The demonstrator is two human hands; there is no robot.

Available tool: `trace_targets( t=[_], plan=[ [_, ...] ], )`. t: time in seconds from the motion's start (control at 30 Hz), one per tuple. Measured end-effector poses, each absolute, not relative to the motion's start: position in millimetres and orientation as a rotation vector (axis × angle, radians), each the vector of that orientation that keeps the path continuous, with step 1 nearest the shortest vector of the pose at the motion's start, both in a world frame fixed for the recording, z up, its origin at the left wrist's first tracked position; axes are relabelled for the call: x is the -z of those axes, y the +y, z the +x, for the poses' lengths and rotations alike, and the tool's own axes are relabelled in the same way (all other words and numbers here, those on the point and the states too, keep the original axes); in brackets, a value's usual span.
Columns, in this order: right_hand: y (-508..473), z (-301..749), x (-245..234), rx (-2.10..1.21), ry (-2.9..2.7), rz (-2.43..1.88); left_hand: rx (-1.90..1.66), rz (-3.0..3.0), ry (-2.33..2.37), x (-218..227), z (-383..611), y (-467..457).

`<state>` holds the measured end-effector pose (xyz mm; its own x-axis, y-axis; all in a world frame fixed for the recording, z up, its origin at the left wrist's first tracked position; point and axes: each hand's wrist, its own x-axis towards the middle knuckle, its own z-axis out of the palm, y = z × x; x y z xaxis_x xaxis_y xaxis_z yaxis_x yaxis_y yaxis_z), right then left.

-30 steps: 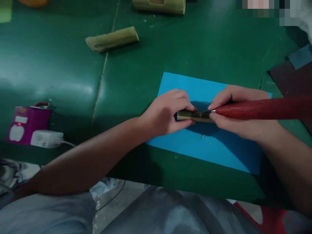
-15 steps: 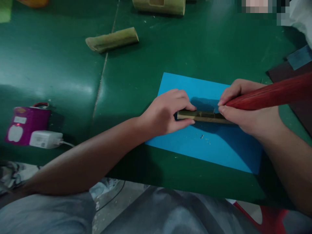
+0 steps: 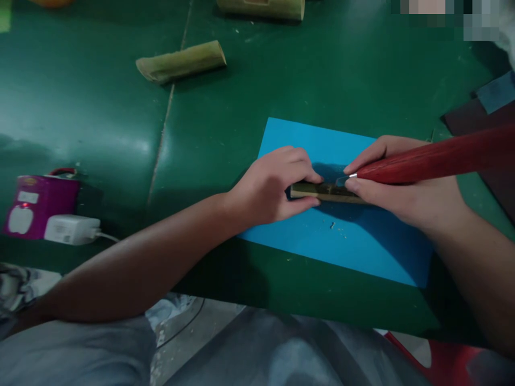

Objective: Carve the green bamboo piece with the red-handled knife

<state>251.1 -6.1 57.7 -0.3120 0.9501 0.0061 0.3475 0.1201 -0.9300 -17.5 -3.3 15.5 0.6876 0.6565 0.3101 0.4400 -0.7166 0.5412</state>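
My left hand grips the left end of a narrow bamboo piece between thumb and fingers, over a blue sheet. In my right hand is a carving knife with a thick red handle, pinched close to its small metal blade. The blade lies at the top of the bamboo piece, close to a notch or mark; whether it cuts in is too small to tell. My right fingers hide the bamboo's right end. A few small shavings lie on the sheet below.
On the green table lie a slanted-cut bamboo tube and a thicker bamboo section at the back. A purple battery pack and white charger stand left. Dark flat material lies right.
My right hand and the carving knife have shifted left along the bamboo, and the metal blade now shows. My left hand has kept its hold. The whole view has shifted slightly.
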Motion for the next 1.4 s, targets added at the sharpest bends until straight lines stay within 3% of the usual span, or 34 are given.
trace_targets(
  t=[1.4],
  plan=[
    [-5.5,251.3,-55.8,-1.092,-1.752,-1.242,-0.681,2.451,0.863,-12.3,-19.4,-1.4]
  ],
)
